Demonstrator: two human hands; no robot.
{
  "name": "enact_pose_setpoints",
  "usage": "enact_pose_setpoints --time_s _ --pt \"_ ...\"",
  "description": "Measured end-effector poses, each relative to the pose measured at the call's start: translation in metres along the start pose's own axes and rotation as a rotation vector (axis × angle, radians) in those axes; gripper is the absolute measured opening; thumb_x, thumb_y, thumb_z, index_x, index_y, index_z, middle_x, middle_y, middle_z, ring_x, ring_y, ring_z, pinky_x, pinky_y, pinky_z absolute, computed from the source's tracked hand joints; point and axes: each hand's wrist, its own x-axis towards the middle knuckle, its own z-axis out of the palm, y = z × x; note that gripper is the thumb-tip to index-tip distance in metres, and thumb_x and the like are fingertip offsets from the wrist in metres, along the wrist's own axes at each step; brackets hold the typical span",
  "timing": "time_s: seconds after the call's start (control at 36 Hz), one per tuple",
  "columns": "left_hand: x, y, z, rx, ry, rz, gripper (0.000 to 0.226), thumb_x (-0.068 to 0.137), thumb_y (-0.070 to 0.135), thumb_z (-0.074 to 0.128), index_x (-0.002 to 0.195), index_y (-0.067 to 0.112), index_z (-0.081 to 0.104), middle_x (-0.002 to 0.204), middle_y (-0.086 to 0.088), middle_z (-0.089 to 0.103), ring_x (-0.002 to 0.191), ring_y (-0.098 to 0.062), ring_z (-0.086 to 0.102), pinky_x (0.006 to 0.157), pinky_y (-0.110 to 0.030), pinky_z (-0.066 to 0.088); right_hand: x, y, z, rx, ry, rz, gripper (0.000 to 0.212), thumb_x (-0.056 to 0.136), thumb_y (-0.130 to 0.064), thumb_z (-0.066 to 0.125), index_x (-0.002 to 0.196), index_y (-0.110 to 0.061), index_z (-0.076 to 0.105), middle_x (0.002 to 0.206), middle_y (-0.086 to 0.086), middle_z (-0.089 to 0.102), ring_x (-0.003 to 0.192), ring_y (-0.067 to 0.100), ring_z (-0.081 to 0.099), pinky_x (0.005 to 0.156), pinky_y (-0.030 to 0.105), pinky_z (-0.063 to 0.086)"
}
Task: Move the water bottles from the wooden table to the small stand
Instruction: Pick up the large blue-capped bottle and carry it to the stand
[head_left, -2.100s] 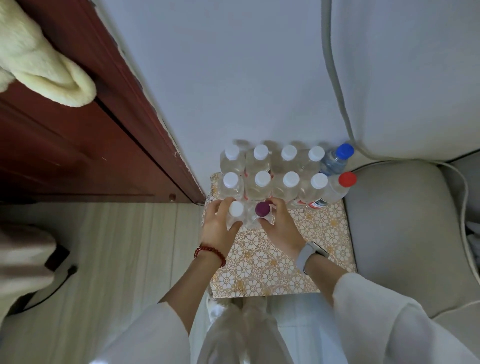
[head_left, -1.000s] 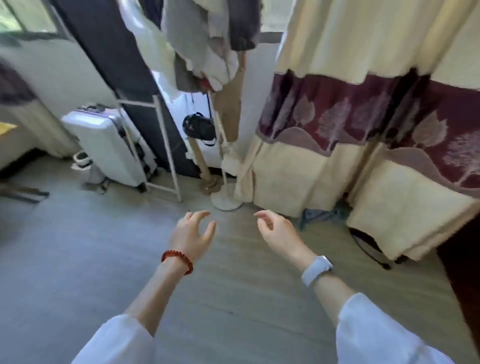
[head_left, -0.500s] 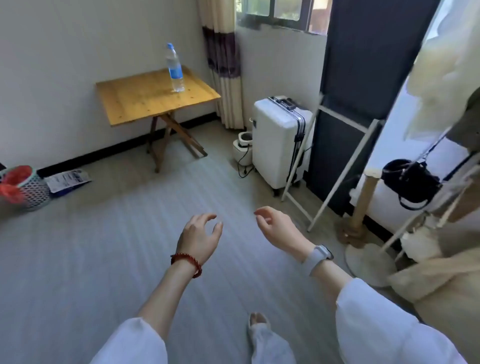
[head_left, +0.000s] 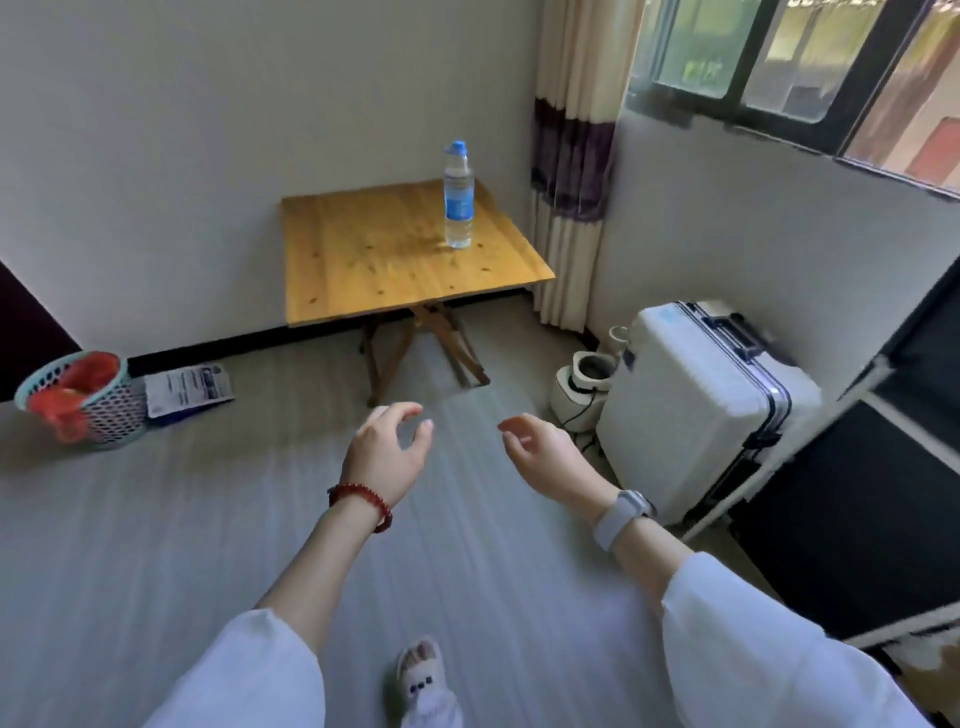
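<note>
Hands, left hand (head_left: 387, 451) and right hand (head_left: 540, 454), both loosely curled and holding nothing, lead toward one water bottle (head_left: 458, 195) upright on the wooden counter (head_left: 363, 260), apparently the next pick-up

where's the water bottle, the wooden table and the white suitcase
water bottle (head_left: 458, 200): head view, on its blue label, mid body
wooden table (head_left: 374, 260): head view, on the bare top, left of the bottle
white suitcase (head_left: 691, 395): head view, on its broad white side panel
</note>
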Motion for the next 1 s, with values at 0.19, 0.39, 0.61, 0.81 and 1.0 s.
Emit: enact_pose_setpoints --time_s 0.19,0.39,0.61,0.81,1.0 --pt "0.193 -0.052 -0.024 -0.029 0.032 -0.009 0.022 0.087 0.020 0.056 0.106 0.011 0.063 0.108 -0.007 0.061 0.097 -0.016 0.055 0.084 -0.022 0.038 0.199 -0.044 0.014 0.014 0.051 -0.004 0.027 0.092 -0.019 0.043 0.114 -0.012 0.058 0.114 0.008 0.066 0.107 0.024 0.060 0.081 0.022 0.040" --pt "0.372 -0.072 -0.025 -0.037 -0.004 -0.010 0.024 0.088 0.018 0.056 0.108 0.007 0.061 0.111 -0.009 0.060 0.104 -0.022 0.056 0.089 -0.024 0.038 0.366 -0.072 -0.008 0.025 0.102 -0.001 0.027 0.093 -0.021 0.044 0.115 -0.012 0.058 0.115 0.008 0.065 0.104 0.024 0.060 0.079 0.022 0.039" --pt "0.556 -0.089 0.023 -0.034 -0.029 0.049 0.026 0.088 0.022 0.055 0.111 0.011 0.059 0.114 -0.006 0.059 0.104 -0.017 0.054 0.088 -0.021 0.038 0.565 -0.052 -0.033 0.089 0.215 0.018 0.028 0.095 -0.021 0.042 0.117 -0.011 0.056 0.116 0.009 0.064 0.095 0.017 0.058 0.078 0.025 0.042" --pt "0.716 -0.088 0.060 -0.078 -0.022 0.034 0.023 0.088 0.023 0.056 0.108 0.012 0.060 0.110 -0.006 0.062 0.096 -0.013 0.054 0.086 -0.025 0.042 0.740 -0.052 -0.075 0.263 0.423 0.029 0.029 0.094 -0.027 0.044 0.113 -0.008 0.056 0.108 0.006 0.063 0.092 0.015 0.056 0.069 0.020 0.041" --pt "0.835 -0.085 0.091 -0.159 -0.048 0.002 0.023 0.087 0.023 0.057 0.110 0.017 0.058 0.107 0.001 0.061 0.098 -0.011 0.056 0.089 -0.031 0.048 0.910 -0.040 -0.098 0.208 0.302 0.033 0.074 0.082 -0.043 0.062 0.139 -0.009 0.029 0.144 0.011 0.036 0.135 0.024 0.032 0.110 0.038 0.031"
